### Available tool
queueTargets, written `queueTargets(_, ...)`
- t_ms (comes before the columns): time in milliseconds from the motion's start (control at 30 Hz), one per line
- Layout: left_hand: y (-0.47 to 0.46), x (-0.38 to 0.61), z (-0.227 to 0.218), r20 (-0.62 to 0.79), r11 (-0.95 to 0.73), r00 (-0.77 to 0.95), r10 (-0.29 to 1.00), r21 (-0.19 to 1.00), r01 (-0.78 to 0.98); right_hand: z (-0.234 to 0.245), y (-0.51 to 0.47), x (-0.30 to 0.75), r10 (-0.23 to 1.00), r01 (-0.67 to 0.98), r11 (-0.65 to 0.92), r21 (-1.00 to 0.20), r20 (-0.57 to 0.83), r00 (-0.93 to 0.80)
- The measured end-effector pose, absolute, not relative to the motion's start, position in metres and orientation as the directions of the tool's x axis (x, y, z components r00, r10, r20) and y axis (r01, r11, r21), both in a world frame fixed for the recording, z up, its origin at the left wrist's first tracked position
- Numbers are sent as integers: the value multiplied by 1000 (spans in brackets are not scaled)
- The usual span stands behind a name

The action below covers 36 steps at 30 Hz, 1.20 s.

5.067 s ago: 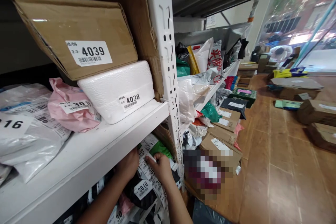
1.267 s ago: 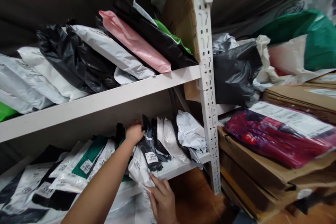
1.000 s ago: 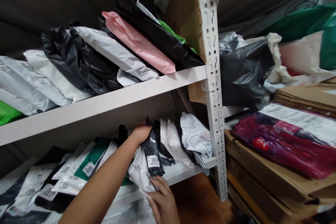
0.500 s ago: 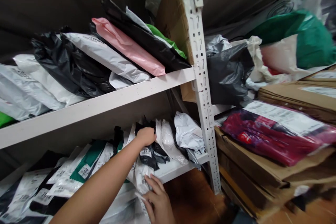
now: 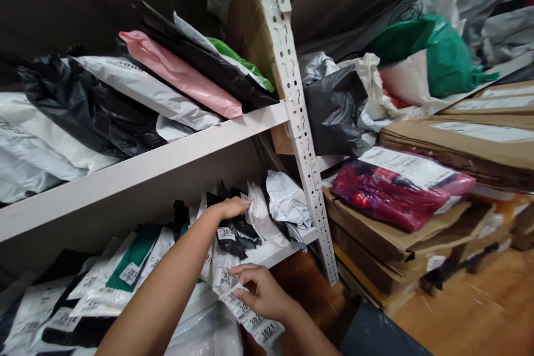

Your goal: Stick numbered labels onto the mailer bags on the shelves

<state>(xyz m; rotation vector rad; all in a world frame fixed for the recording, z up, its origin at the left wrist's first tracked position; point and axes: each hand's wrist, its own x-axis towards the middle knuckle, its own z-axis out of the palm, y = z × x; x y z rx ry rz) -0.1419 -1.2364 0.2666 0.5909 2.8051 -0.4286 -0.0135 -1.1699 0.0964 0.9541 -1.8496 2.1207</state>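
My left hand [image 5: 232, 208] reaches over the lower shelf with its fingers stretched out, fingertips touching the top of a clear-and-white plastic packet [image 5: 265, 217]. Beneath that wrist a black packet [image 5: 233, 242] carries a label reading 3014. Pinched between the thumb and fingers of my right hand [image 5: 267, 292] is a strip of printed number labels [image 5: 254, 320], one reading 3021; it hangs down in front of the shelf. Just behind the right fingers hangs a white packet [image 5: 223, 264] with a number label, partly covered.
Tilted mailer bags, among them a pink bag [image 5: 179, 72], fill the upper shelf [image 5: 200, 150]. A perforated white post [image 5: 302, 122] divides the racks. To its right, a magenta plastic parcel [image 5: 392, 189] tops stacked cardboard [image 5: 367, 245]. More labelled packets [image 5: 125, 272] line the lower left.
My left hand has shifted from the dark packets to the white one, its fingers straightening. My right hand has turned and drawn the label strip into clear view. The camera has swung right.
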Motion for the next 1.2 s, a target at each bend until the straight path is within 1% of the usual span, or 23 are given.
queueTargets(100, -1243, -141, 263, -321, 875, -896, 308, -274, 399, 103, -1164, -21, -182, -512, -280, -812, 569, -802)
queueTargets(200, -1249, -134, 258, -283, 861, -906, 316, -316, 399, 103, -1164, -30, -74, -504, -292, -813, 544, -836)
queueTargets(233, -1250, -132, 257, -257, 851, -908, 332, -334, 406, 102, -1167, -33, -62, -484, -286, -827, 520, -852)
queueTargets(300, -1253, -131, 257, -212, 825, -902, 376, -367, 430, 98, -1173, -37, -84, -420, -275, -865, 457, -885)
queueTargets(400, -1253, -133, 261, -171, 787, -883, 438, -402, 468, 92, -1184, -40, -155, -337, -251, -907, 381, -911)
queueTargets(467, -1253, -135, 263, -149, 773, -871, 467, -410, 484, 90, -1190, -40, -167, -350, -199, -915, 383, -908)
queueTargets(533, -1253, -136, 263, -129, 767, -861, 492, -404, 499, 91, -1194, -38, -174, -398, -132, -908, 417, -892)
queueTargets(600, -1254, -136, 261, -110, 773, -854, 509, -379, 509, 92, -1195, -37, -181, -435, -86, -896, 444, -878)
queueTargets(700, -1260, -135, 255, -73, 800, -860, 505, -334, 498, 94, -1195, -36, -195, -439, -44, -897, 439, -877)
queueTargets(767, -1268, -134, 251, -38, 832, -873, 487, -285, 476, 95, -1195, -33, -200, -447, -17, -894, 441, -875)
queueTargets(833, -1279, -133, 249, -32, 846, -870, 491, -218, 486, 96, -1195, -29, -188, -474, -8, -881, 466, -864)
queueTargets(967, -1297, -129, 247, -96, 780, -781, 617, -51, 623, 97, -1198, -21, -156, -503, -6, -865, 497, -853)
queueTargets(1033, -1298, -126, 245, -74, 763, -762, 644, -10, 646, 97, -1197, -20, -151, -499, -12, -867, 495, -856)
queueTargets(1067, -1296, -124, 244, -41, 766, -767, 641, -28, 642, 97, -1196, -22, -142, -497, -25, -868, 495, -857)
queueTargets(1133, -1288, -120, 243, 30, 766, -769, 639, -114, 632, 96, -1193, -27, -92, -495, -74, -866, 500, -861)
queueTargets(1200, -1279, -117, 242, 59, 745, -752, 657, -201, 636, 95, -1189, -35, 18, -489, -175, -855, 494, -870)
